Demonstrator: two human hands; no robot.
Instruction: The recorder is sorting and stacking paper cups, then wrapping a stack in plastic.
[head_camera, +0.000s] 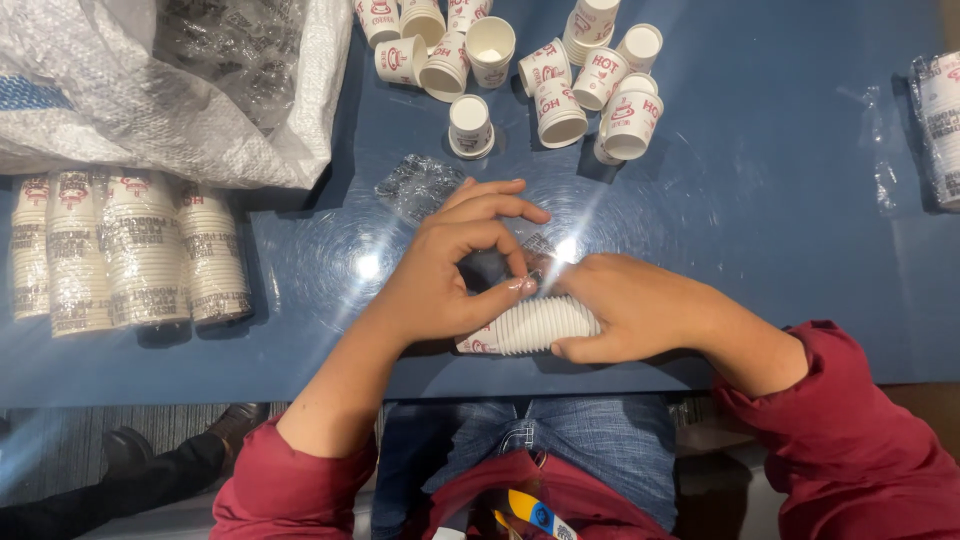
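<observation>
A stack of nested white paper cups (535, 325) lies on its side at the near edge of the blue table (780, 200). My right hand (625, 305) is wrapped over its right end. My left hand (455, 265) grips the left end, thumb and fingers curled around the outermost cup's rim. Clear plastic wrap (420, 185) lies crumpled just beyond my hands.
Several loose white cups with red print (545, 75) stand and lie at the table's far middle. Wrapped sleeves of cups (125, 250) lie at the left, another sleeve (940, 125) at the right edge. A large white woven sack (160, 85) sits far left. Another person's shoes (125, 450) show under the table.
</observation>
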